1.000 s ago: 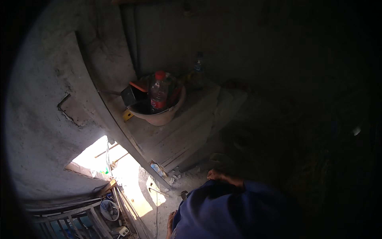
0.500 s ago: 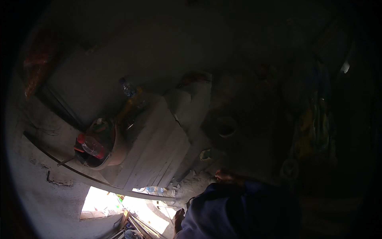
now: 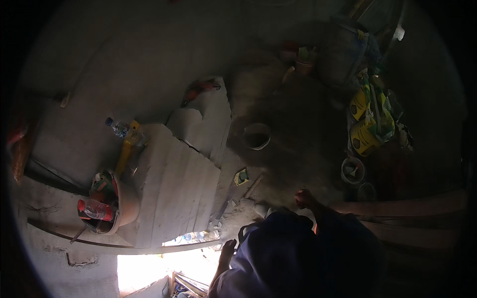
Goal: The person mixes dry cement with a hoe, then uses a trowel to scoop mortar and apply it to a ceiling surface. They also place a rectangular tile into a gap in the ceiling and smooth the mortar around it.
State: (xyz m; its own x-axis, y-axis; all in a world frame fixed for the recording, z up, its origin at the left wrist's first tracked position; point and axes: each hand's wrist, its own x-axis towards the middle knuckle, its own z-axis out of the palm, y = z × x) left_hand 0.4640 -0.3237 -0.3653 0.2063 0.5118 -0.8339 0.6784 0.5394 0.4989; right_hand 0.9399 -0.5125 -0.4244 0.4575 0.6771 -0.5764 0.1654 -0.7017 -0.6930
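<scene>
Left hand (image 3: 228,247) hangs low by the dark blue clothing (image 3: 278,248); finger opening and any grip cannot be told. Right hand (image 3: 304,198) is farther forward, fingers seemingly curled; whether it encloses anything cannot be told. The packet (image 3: 242,177), yellow-green, lies on the floor ahead of both hands, sideways between them, touching neither. White tub (image 3: 344,174), ahead and right of the right hand, contains something pale, kind unclear. Board (image 3: 181,191), ridged and grey, lies left of the packet. Bucket (image 3: 127,206), beside the board's left edge, contains a red-capped bottle (image 3: 102,210) and dim green material. Pot (image 3: 261,147), beyond the packet, has a dark interior; contents unreadable. Yellow bags (image 3: 365,136) lie beyond the tub. Farther off, in shadow: a large drum (image 3: 340,57), contents not discernible.
</scene>
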